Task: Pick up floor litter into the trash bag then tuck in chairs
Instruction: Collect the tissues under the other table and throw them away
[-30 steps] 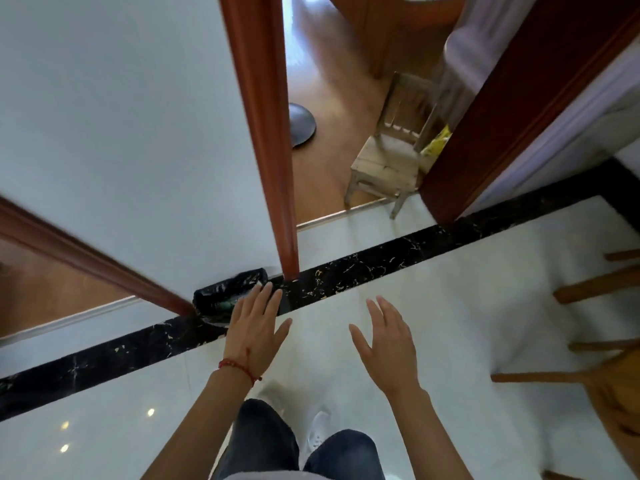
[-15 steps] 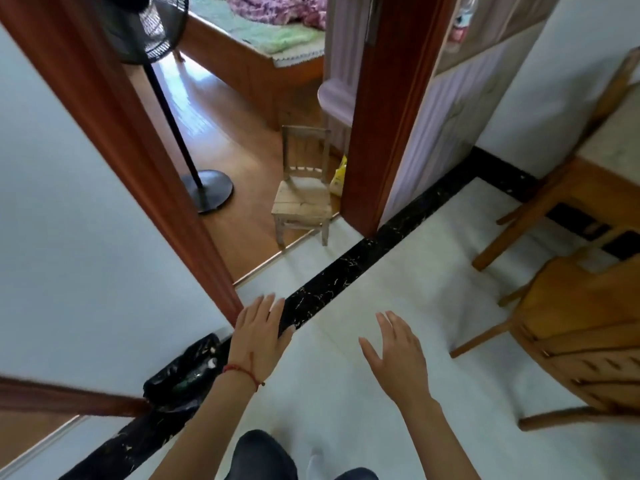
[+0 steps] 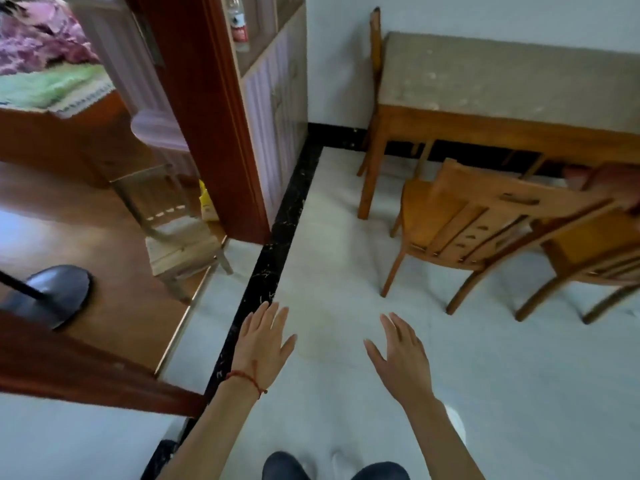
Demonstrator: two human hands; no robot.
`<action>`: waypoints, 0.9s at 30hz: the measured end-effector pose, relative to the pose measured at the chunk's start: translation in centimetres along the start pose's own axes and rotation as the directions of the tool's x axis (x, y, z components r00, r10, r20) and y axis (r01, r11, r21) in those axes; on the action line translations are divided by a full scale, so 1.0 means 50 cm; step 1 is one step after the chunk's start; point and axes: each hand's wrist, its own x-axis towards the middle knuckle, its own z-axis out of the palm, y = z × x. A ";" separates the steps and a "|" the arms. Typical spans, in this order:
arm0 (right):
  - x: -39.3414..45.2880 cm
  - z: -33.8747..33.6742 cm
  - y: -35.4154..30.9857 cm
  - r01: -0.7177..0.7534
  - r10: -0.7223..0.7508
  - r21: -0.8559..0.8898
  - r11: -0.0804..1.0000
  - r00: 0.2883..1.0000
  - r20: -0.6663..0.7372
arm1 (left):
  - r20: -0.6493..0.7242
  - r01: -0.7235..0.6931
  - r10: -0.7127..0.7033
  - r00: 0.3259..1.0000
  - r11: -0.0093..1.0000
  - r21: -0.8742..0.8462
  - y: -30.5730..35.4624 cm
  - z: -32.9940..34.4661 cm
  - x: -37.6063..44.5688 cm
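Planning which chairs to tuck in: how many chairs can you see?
4. One pulled-out chair before the table, another at the right edge, one at the table's far left end, a small chair in the doorway. More may be hidden.

Fan base (image 3: 52,294), table (image 3: 502,84), perhaps bed (image 3: 52,98).

A pale tiled floor (image 3: 346,237) with a black marble border strip (image 3: 277,244) meets white walls (image 3: 339,57). A red-brown door frame (image 3: 207,109) opens onto wood flooring (image 3: 104,271), a bed (image 3: 45,109) and what may be a fan base (image 3: 52,292).
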 end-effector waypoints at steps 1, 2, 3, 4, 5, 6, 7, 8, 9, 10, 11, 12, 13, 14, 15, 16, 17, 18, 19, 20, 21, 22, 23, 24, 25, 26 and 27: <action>-0.015 0.000 0.008 -0.043 0.043 0.011 0.999 0.999 -0.017 | -0.005 -0.047 0.047 0.999 0.999 0.013 0.008 0.002 0.008; -0.031 -0.001 0.016 -0.087 0.087 0.023 0.996 0.995 -0.038 | -0.004 -0.101 0.101 0.995 0.994 0.034 0.015 0.007 0.016; -0.048 -0.003 0.023 -0.130 0.132 0.035 0.991 0.990 -0.056 | 0.021 -0.145 0.144 0.989 0.988 0.047 0.025 0.011 0.024; -0.065 -0.005 0.030 -0.171 0.174 0.046 0.984 0.982 -0.074 | 0.050 -0.188 0.186 0.981 0.981 0.044 0.035 0.015 0.032; -0.082 -0.007 0.038 -0.210 0.214 0.058 0.976 0.972 -0.092 | 0.064 -0.233 0.230 0.971 0.972 0.035 0.047 0.020 0.039; -0.101 -0.010 0.046 -0.248 0.254 0.071 0.966 0.961 -0.112 | 0.068 -0.280 0.278 0.958 0.960 0.025 0.062 0.023 0.045; -0.120 -0.012 0.055 -0.287 0.297 0.085 0.954 0.946 -0.131 | 0.085 -0.323 0.320 0.944 0.946 0.022 0.079 0.028 0.048; -0.140 -0.013 0.065 -0.328 0.339 0.098 0.940 0.929 -0.150 | 0.107 -0.367 0.363 0.925 0.930 0.020 0.097 0.035 0.051; -0.161 -0.015 0.076 -0.367 0.381 0.110 0.924 0.909 -0.170 | 0.124 -0.411 0.407 0.905 0.912 0.011 0.119 0.041 0.052; -0.184 -0.016 0.086 -0.405 0.422 0.125 0.906 0.887 -0.187 | 0.136 -0.457 0.453 0.881 0.890 -0.007 0.142 0.048 0.051; -0.207 -0.017 0.096 -0.444 0.465 0.144 0.885 0.863 -0.199 | 0.147 -0.498 0.496 0.856 0.867 -0.028 0.168 0.051 0.048; -0.231 -0.017 0.106 -0.482 0.509 0.168 0.860 0.835 -0.207 | 0.163 -0.538 0.538 0.827 0.842 -0.044 0.194 0.057 0.044; -0.256 -0.018 0.117 -0.518 0.552 0.195 0.833 0.806 -0.215 | 0.178 -0.577 0.576 0.798 0.815 -0.051 0.220 0.063 0.040; -0.280 -0.018 0.127 -0.551 0.592 0.219 0.805 0.774 -0.225 | 0.186 -0.615 0.612 0.769 0.787 -0.049 0.245 0.072 0.036; -0.304 -0.018 0.138 -0.583 0.629 0.239 0.777 0.741 -0.236 | 0.193 -0.648 0.643 0.741 0.760 -0.042 0.269 0.079 0.033; -0.329 -0.016 0.148 -0.613 0.663 0.253 0.748 0.707 -0.246 | 0.199 -0.684 0.676 0.709 0.729 -0.038 0.293 0.088 0.028; -0.354 -0.016 0.157 -0.641 0.693 0.265 0.720 0.674 -0.254 | 0.224 -0.719 0.707 0.671 0.694 -0.033 0.317 0.096 0.023; -0.379 -0.014 0.166 -0.667 0.722 0.277 0.692 0.642 -0.260 | 0.244 -0.756 0.737 0.630 0.654 -0.022 0.340 0.106 0.019; -0.404 -0.013 0.173 -0.690 0.749 0.291 0.663 0.609 -0.262 | 0.259 -0.782 0.758 0.598 0.623 -0.017 0.363 0.115 0.013; -0.428 -0.012 0.180 -0.711 0.774 0.305 0.634 0.576 -0.264 | 0.271 -0.810 0.780 0.564 0.587 -0.007 0.386 0.121 0.005; -0.451 -0.012 0.187 -0.728 0.795 0.319 0.606 0.545 -0.268 | 0.285 -0.834 0.799 0.530 0.552 0.005 0.410 0.126 -0.004; -0.474 -0.012 0.194 -0.744 0.814 0.330 0.581 0.514 -0.272 | 0.290 -0.856 0.817 0.498 0.517 0.013 0.433 0.132 -0.014; -0.497 -0.011 0.201 -0.759 0.830 0.339 0.556 0.484 -0.276 | 0.291 -0.877 0.836 0.465 0.481 0.020 0.456 0.137 -0.025; -0.520 -0.011 0.207 -0.772 0.847 0.351 0.529 0.454 -0.277 | 0.288 -0.897 0.856 0.429 0.441 0.026 0.478 0.144 -0.037; -0.544 -0.010 0.215 -0.783 0.862 0.366 0.503 0.424 -0.278 | 0.287 -0.914 0.873 0.395 0.404 0.029 0.500 0.153 -0.051; -0.567 -0.009 0.222 -0.792 0.875 0.380 0.478 0.395 -0.278 | 0.283 -0.928 0.887 0.364 0.372 0.026 0.519 0.163 -0.065; -0.590 -0.007 0.228 -0.801 0.887 0.390 0.454 0.367 -0.278 | 0.286 -0.938 0.897 0.337 0.345 0.021 0.539 0.171 -0.080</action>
